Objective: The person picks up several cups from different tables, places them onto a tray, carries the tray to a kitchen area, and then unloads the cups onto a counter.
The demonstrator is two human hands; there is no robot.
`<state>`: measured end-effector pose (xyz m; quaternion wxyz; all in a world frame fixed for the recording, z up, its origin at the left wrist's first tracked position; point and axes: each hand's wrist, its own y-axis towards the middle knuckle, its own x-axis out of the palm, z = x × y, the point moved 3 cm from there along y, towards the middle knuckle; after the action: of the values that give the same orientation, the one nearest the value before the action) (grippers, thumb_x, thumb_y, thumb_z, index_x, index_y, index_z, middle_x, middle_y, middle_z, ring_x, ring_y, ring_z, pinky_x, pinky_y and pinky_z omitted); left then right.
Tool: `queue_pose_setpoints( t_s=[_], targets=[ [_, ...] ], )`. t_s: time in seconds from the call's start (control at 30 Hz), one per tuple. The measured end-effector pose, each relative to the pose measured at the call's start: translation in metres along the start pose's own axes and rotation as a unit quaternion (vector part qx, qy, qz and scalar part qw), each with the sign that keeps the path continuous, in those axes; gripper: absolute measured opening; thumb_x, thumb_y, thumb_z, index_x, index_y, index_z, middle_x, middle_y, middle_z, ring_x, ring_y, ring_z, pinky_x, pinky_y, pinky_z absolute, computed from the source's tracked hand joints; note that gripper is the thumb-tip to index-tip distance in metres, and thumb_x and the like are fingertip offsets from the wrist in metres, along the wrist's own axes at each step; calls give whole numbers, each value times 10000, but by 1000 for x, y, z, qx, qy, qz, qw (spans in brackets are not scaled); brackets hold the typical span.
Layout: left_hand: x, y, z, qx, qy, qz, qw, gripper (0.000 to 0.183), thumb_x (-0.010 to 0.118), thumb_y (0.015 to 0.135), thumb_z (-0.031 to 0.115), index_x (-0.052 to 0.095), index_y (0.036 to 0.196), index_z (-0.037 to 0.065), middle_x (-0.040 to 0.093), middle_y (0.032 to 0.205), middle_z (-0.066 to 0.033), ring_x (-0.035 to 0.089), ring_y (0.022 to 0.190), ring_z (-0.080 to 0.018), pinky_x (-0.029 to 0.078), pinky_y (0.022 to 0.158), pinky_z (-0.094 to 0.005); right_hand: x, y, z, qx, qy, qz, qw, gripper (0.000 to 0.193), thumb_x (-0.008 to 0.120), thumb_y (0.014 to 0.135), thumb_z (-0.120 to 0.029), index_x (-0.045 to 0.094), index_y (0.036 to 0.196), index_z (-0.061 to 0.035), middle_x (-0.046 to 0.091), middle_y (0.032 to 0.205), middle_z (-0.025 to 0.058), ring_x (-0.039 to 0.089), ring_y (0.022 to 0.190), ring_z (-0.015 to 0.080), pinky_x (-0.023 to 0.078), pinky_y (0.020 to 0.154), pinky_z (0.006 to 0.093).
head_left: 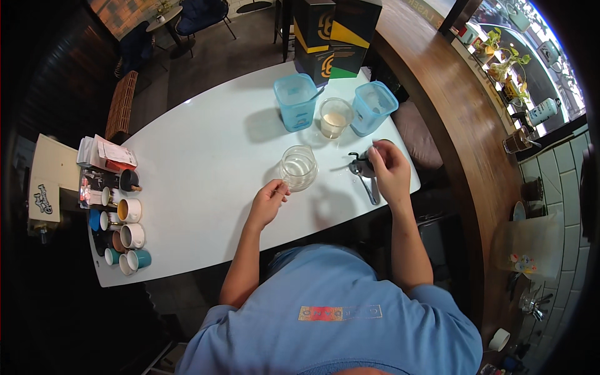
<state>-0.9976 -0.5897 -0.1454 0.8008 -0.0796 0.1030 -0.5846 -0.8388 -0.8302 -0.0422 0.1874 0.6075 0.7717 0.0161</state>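
Note:
A clear glass jug (299,167) stands near the middle of the white table, and my left hand (270,203) is closed on its handle side. To the right, my right hand (389,167) has its fingers pinched together over a small black object (367,164); the hand partly hides it, and I cannot make out its kind. Just in front of that hand lies a metal spoon (366,186) on the table. Beyond the jug stands a clear cup (335,119) with some pale content, between two light-blue plastic tubs (296,103), (374,107). A utensil handle sticks out by the left tub.
Dark boxes with yellow bands (334,40) stand at the table's far edge. Several cups and mugs (131,235) crowd the left end, beside papers (106,152). A wooden counter (459,125) runs along the right. The white tabletop (194,187) stretches left of the jug.

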Motion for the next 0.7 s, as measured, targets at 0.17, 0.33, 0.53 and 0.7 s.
queue_pose_setpoints(
  t_s=[0.17, 0.33, 0.53, 0.7],
  targets=[
    [-10, 5, -8, 16, -50, -10, 999, 216, 531, 965, 227, 609, 982, 26, 599, 820, 3, 540, 755, -85, 440, 672, -221, 66, 54, -24, 21, -28, -25, 999, 492, 690, 848, -216, 536, 1236, 45, 628, 815, 64, 577, 681, 82, 460, 618, 224],
    [-21, 5, 1, 9, -6, -66, 998, 284, 504, 978, 275, 605, 1037, 17, 606, 867, -15, 556, 836, -103, 451, 782, -254, 102, 101, -3, 5, -90, -9, 996, 520, 639, 885, -295, 519, 1253, 52, 656, 849, 118, 609, 674, 150, 491, 674, 278],
    [-27, 2, 8, -25, 12, -68, 997, 291, 506, 975, 271, 600, 1059, 8, 616, 884, -23, 562, 866, -109, 444, 821, -250, 125, 113, 5, -12, -51, 6, 999, 366, 610, 909, -282, 627, 1083, 40, 665, 762, 98, 618, 671, 134, 482, 644, 267],
    [-25, 1, 2, -26, 26, -54, 998, 281, 520, 970, 261, 603, 1056, 7, 625, 892, -30, 573, 869, -110, 450, 814, -253, 132, 115, -6, -31, -82, 0, 996, 286, 610, 900, -252, 657, 982, 18, 655, 728, 90, 593, 618, 132, 465, 607, 273]
  ],
)
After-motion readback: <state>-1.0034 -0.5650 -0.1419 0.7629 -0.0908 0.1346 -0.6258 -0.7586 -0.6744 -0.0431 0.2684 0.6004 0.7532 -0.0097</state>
